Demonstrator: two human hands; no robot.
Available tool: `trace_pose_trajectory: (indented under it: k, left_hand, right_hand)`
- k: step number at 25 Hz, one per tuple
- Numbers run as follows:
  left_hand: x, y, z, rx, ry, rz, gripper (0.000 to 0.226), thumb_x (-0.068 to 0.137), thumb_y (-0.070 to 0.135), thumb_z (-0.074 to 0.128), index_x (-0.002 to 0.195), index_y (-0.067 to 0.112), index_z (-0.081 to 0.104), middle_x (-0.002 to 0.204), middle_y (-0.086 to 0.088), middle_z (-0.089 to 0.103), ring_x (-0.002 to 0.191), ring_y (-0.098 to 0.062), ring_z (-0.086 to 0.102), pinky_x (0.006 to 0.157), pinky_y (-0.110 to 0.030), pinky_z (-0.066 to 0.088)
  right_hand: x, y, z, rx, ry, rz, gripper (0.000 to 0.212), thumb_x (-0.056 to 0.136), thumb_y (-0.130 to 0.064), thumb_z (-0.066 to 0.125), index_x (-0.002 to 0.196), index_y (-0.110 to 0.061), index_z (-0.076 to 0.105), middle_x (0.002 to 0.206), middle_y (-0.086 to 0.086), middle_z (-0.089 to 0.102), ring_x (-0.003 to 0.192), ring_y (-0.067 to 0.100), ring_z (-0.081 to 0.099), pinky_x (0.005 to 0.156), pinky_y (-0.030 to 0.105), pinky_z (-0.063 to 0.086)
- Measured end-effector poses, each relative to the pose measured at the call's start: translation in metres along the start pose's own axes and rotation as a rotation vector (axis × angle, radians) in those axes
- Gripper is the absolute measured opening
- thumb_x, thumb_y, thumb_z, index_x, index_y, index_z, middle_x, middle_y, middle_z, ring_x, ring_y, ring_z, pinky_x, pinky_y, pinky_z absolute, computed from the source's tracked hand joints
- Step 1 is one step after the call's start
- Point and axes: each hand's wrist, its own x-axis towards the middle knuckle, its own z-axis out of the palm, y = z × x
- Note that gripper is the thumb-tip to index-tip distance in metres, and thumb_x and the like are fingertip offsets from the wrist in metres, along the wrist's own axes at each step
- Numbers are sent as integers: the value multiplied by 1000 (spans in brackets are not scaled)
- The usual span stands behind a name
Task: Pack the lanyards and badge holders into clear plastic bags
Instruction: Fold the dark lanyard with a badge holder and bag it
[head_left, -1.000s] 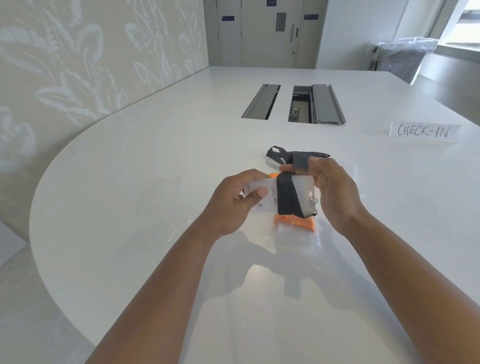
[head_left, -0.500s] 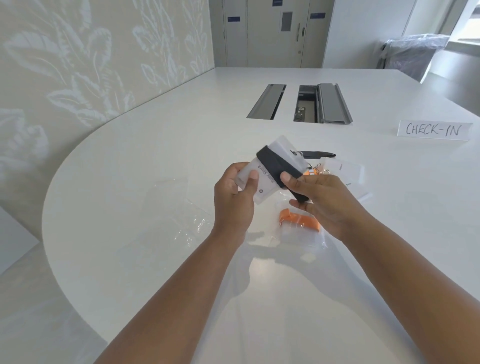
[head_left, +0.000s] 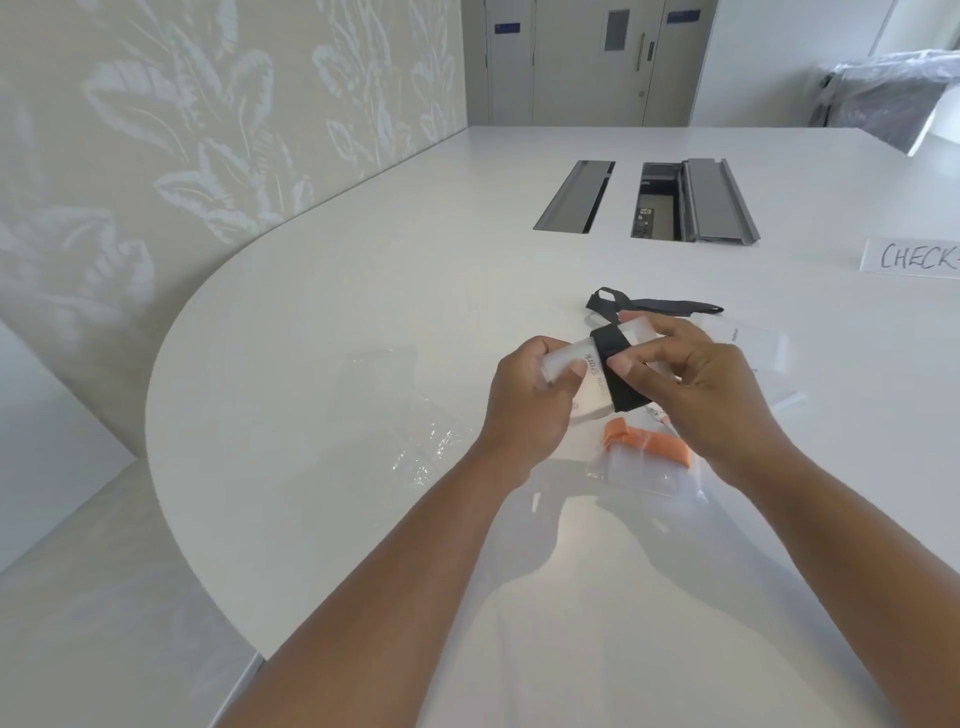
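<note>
My left hand grips the left end of a clear badge holder with a name card inside, held above the table. A black lanyard is wrapped round the holder, and my right hand pinches that black band from the right. Under my hands lies a clear plastic bag holding an orange lanyard. A second black lanyard lies loose on the table just beyond my hands.
Empty clear bags lie to the left, and another clear holder or bag lies right of my hands. A CHECK-IN sign stands at the far right. Two cable hatches are set into the white table.
Both hands lifted the wrapped badge holder off the bagged orange lanyard and turned it. It now sits lower again, with my right fingers over the black band.
</note>
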Motion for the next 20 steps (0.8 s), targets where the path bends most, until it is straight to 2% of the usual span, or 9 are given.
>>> trace_pose_trajectory:
  k: [3, 5, 8, 10, 11, 13, 15, 18, 20]
  left_hand:
    - [5, 2, -14, 83, -156, -40, 8, 93, 15, 62, 86, 18, 60, 82, -10, 64, 74, -22, 58, 67, -36, 50]
    - [4, 6, -19, 243, -171, -4, 10, 94, 23, 62, 88, 16, 61, 80, -7, 66, 70, -20, 61, 69, -36, 52]
    - [6, 11, -33, 651, 61, -33, 41, 90, 58, 56, 94, 18, 63, 89, 4, 69, 84, -17, 66, 74, -30, 49]
    - [8, 17, -59, 1031, 276, -236, 61, 85, 71, 49, 107, 16, 61, 104, -3, 68, 101, -27, 65, 77, -32, 45]
    - [8, 19, -73, 1138, 297, -359, 63, 84, 71, 50, 109, 14, 60, 103, -4, 67, 102, -30, 63, 75, -32, 43]
    - [7, 21, -90, 1208, 212, -557, 58, 84, 71, 51, 96, 15, 61, 83, 1, 59, 87, -29, 58, 68, -29, 38]
    - [8, 17, -91, 1227, 129, -643, 58, 82, 74, 51, 79, 17, 54, 71, 3, 51, 74, -24, 51, 61, -28, 33]
    - [11, 8, -80, 1254, 118, -608, 49, 80, 66, 59, 76, 17, 52, 79, 2, 59, 78, -24, 57, 58, -27, 35]
    - [12, 4, -74, 1211, 157, -546, 28, 80, 40, 64, 72, 15, 53, 86, 0, 63, 83, -25, 60, 54, -25, 33]
  right_hand:
    - [3, 4, -4, 99, 14, 119, 37, 71, -3, 85, 94, -23, 64, 95, 3, 77, 90, 33, 73, 75, 47, 61]
    - [4, 5, -4, 127, 40, 179, 52, 64, 1, 87, 98, -25, 57, 92, 11, 77, 83, 39, 72, 71, 55, 60]
    - [4, 3, -6, 233, 128, 214, 63, 63, 7, 85, 109, -25, 55, 94, 14, 75, 77, 29, 74, 68, 51, 61]
    - [5, 3, -8, 273, 170, 233, 68, 63, 9, 85, 117, -22, 55, 96, 13, 75, 80, 25, 74, 68, 49, 61]
    - [6, 3, -8, 281, 179, 238, 69, 63, 9, 84, 118, -21, 55, 96, 12, 75, 81, 26, 75, 68, 48, 61]
    - [5, 5, -8, 286, 185, 247, 68, 64, 10, 84, 117, -21, 56, 96, 13, 75, 82, 26, 75, 67, 46, 61]
    - [5, 5, -7, 283, 189, 249, 64, 64, 10, 84, 114, -21, 57, 93, 10, 76, 78, 22, 75, 63, 43, 61]
    - [4, 5, -5, 273, 190, 243, 62, 65, 10, 84, 112, -20, 59, 91, 7, 76, 73, 16, 74, 60, 40, 61]
    - [3, 5, -4, 250, 195, 241, 62, 64, 9, 85, 113, -20, 59, 91, 6, 75, 73, 15, 73, 61, 40, 61]
